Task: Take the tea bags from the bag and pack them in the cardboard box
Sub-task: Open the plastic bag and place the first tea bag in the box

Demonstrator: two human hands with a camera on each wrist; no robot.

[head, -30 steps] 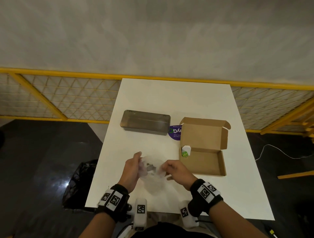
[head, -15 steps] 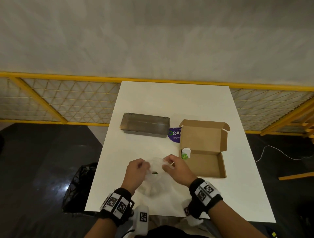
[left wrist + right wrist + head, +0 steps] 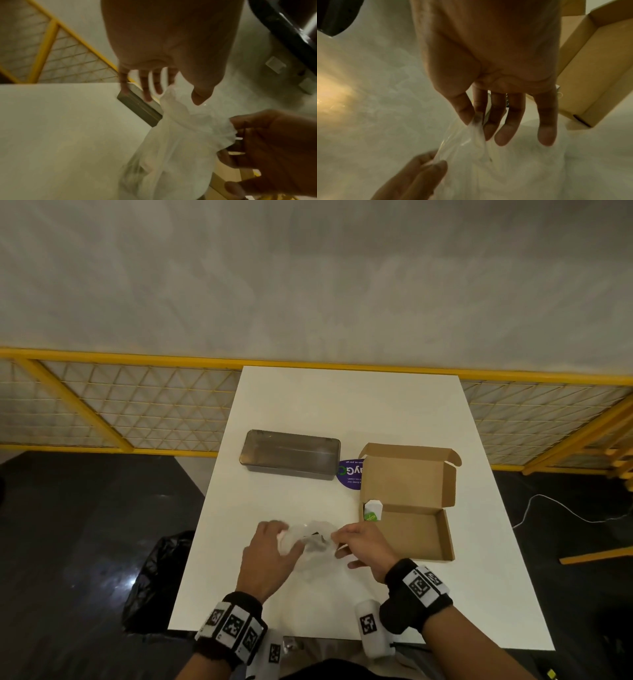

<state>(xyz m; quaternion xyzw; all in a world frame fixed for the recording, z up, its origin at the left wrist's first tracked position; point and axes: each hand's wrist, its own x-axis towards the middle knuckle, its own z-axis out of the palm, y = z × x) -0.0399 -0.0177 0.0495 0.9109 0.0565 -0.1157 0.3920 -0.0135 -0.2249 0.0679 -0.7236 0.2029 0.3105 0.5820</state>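
Both grips pinch the crinkled clear plastic bag (image 3: 313, 546) beside the cardboard box (image 3: 416, 534).

The two hands now stand wider apart than half a second ago, and the mouth of the thin clear plastic bag (image 3: 313, 542) is pulled more open between them. The left hand (image 3: 270, 559) sits lower, nearer the front edge of the tabletop, than a second ago.

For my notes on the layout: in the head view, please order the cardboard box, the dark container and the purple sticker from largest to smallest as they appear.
1. cardboard box, lid open
2. dark container
3. purple sticker, partly hidden behind the box
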